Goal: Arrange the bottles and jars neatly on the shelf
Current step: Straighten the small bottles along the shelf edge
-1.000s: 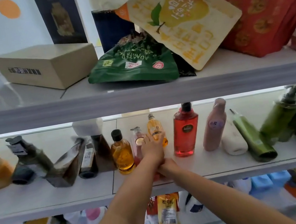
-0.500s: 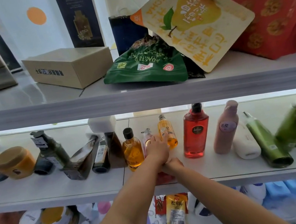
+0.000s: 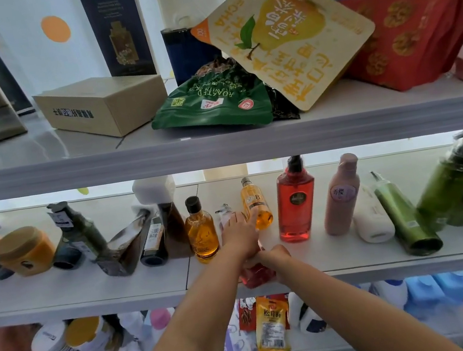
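Upper left of centre I see a tan box [image 3: 103,104], with a dark carton [image 3: 117,29] upright behind it. To its right a green bag [image 3: 213,105] lies flat, and a yellow pear pouch [image 3: 290,35] leans over it. A red bag [image 3: 402,39] sits upper right. Bottom centre there's an orange sachet [image 3: 270,325].

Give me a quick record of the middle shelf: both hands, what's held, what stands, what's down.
left hand: lies over the spray bottle, fingers reaching the small orange bottle; grip unclear
right hand: grips the spray bottle's lower end at the shelf front edge
upright: amber bottle, tall red bottle, pink bottle
lying: green tube, white bottle
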Demonstrator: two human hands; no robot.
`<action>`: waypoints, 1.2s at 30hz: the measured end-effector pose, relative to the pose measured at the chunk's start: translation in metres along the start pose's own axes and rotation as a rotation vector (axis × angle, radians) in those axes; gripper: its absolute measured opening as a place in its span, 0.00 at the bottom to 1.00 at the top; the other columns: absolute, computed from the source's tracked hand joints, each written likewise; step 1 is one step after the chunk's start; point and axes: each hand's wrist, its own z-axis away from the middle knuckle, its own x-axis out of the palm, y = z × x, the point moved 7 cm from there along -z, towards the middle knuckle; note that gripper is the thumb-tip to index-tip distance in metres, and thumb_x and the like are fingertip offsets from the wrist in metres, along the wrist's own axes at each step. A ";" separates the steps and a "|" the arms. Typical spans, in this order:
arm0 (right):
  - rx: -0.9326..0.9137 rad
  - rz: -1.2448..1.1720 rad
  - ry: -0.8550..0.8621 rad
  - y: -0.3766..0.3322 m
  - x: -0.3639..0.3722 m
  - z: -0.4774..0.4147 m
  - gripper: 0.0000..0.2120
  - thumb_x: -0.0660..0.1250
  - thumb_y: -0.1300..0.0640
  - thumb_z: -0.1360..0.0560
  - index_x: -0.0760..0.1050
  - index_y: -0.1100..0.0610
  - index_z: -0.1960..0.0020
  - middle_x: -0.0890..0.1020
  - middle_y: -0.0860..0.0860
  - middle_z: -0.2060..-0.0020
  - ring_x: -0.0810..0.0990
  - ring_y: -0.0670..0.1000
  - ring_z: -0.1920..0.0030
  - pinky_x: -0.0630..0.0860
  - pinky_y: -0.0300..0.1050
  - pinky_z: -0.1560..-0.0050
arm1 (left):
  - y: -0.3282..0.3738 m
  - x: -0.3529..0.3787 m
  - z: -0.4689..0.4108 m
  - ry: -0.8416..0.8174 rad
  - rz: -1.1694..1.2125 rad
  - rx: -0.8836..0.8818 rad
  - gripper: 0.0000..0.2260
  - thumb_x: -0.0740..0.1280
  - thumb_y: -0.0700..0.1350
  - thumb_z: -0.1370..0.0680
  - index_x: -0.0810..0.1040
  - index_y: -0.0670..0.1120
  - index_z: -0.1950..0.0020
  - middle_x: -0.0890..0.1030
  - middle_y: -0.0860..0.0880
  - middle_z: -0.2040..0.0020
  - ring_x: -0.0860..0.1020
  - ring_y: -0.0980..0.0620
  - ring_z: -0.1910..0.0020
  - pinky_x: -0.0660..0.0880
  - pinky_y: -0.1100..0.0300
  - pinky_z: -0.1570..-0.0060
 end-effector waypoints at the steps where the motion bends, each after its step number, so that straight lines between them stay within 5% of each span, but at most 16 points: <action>1: 0.001 -0.026 -0.015 -0.001 0.000 0.005 0.34 0.80 0.60 0.55 0.74 0.66 0.50 0.82 0.59 0.53 0.81 0.59 0.49 0.80 0.54 0.46 | 0.001 0.000 0.000 0.000 0.004 0.002 0.26 0.54 0.49 0.18 0.48 0.52 0.22 0.64 0.39 0.29 0.60 0.40 0.27 0.61 0.46 0.30; 7: 0.046 -0.112 -0.049 0.004 -0.008 0.024 0.20 0.75 0.70 0.38 0.74 0.67 0.49 0.82 0.59 0.60 0.81 0.56 0.57 0.80 0.48 0.59 | 0.009 0.002 -0.004 -0.076 0.058 0.022 0.30 0.59 0.50 0.20 0.46 0.58 0.22 0.47 0.40 0.22 0.51 0.38 0.24 0.57 0.44 0.28; 13: 0.074 -0.105 -0.044 0.014 -0.018 0.022 0.29 0.78 0.67 0.41 0.72 0.67 0.42 0.82 0.61 0.52 0.82 0.59 0.52 0.82 0.52 0.55 | 0.026 0.006 -0.010 -0.088 0.029 0.072 0.26 0.58 0.48 0.20 0.54 0.58 0.23 0.38 0.43 0.22 0.58 0.35 0.27 0.61 0.43 0.30; 21: 0.114 -0.099 -0.049 0.035 -0.034 0.022 0.40 0.79 0.64 0.47 0.69 0.64 0.38 0.81 0.61 0.47 0.81 0.59 0.48 0.81 0.50 0.55 | 0.034 0.004 -0.026 -0.125 0.066 0.060 0.26 0.58 0.38 0.23 0.54 0.50 0.27 0.42 0.45 0.21 0.66 0.32 0.32 0.66 0.36 0.37; 27: 0.132 -0.090 -0.049 0.038 -0.040 0.025 0.37 0.80 0.63 0.47 0.71 0.64 0.40 0.82 0.61 0.49 0.81 0.59 0.48 0.81 0.51 0.49 | 0.035 0.011 -0.038 -0.140 -0.004 0.082 0.35 0.60 0.36 0.23 0.49 0.62 0.24 0.31 0.47 0.23 0.72 0.35 0.37 0.73 0.44 0.41; 32: 0.141 -0.123 -0.078 0.041 -0.040 0.026 0.36 0.80 0.64 0.50 0.74 0.67 0.43 0.84 0.62 0.52 0.83 0.61 0.49 0.80 0.55 0.46 | 0.025 0.008 -0.047 -0.003 0.176 0.032 0.20 0.62 0.36 0.23 0.67 0.52 0.34 0.47 0.43 0.22 0.72 0.34 0.37 0.72 0.46 0.44; 36: 0.171 -0.146 -0.083 0.043 -0.041 0.035 0.26 0.76 0.70 0.40 0.75 0.69 0.43 0.84 0.64 0.52 0.83 0.61 0.51 0.81 0.53 0.53 | 0.014 -0.004 -0.048 0.156 0.252 0.012 0.15 0.61 0.35 0.22 0.73 0.51 0.40 0.59 0.45 0.26 0.78 0.35 0.48 0.74 0.48 0.51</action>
